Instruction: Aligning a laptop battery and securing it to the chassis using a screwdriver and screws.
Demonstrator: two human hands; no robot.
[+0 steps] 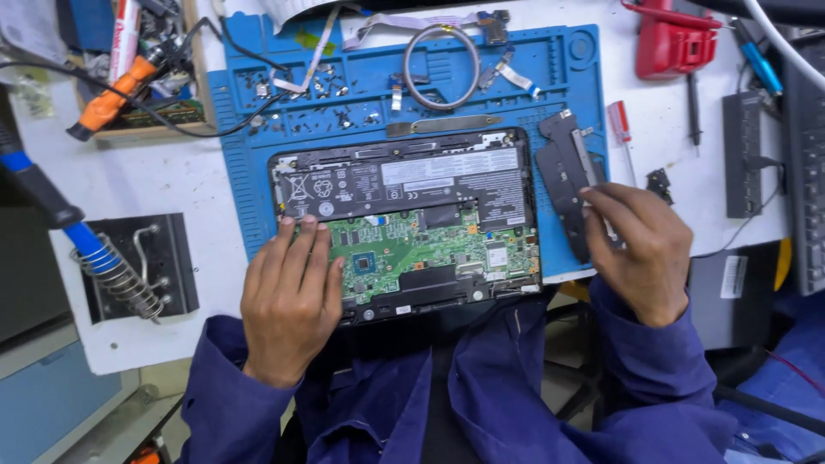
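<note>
The opened black laptop base (pixel 404 223), green circuit board bared, lies at the blue ribbed work mat's (pixel 249 198) near edge; it looks rigid but fragile, best held by its frame edges. The left hand (pixel 290 296) rests on its left corner with fingers loosely spread, gripping nothing. The right hand (pixel 640 249) pinches a long black speaker strip (pixel 563 176) at the mat's right edge.

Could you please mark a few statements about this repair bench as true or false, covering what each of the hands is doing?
1. The left hand rests on the opened laptop. True.
2. The right hand holds the red-handled screwdriver. False: its fingers touch the black part lying right of the laptop; the screwdriver lies apart on the table.
3. The laptop sits on a blue work mat. True.
4. The green circuit board is covered by a lid. False: it lies exposed.
5. The soldering iron sits in its coiled holder at the left. True.
</note>
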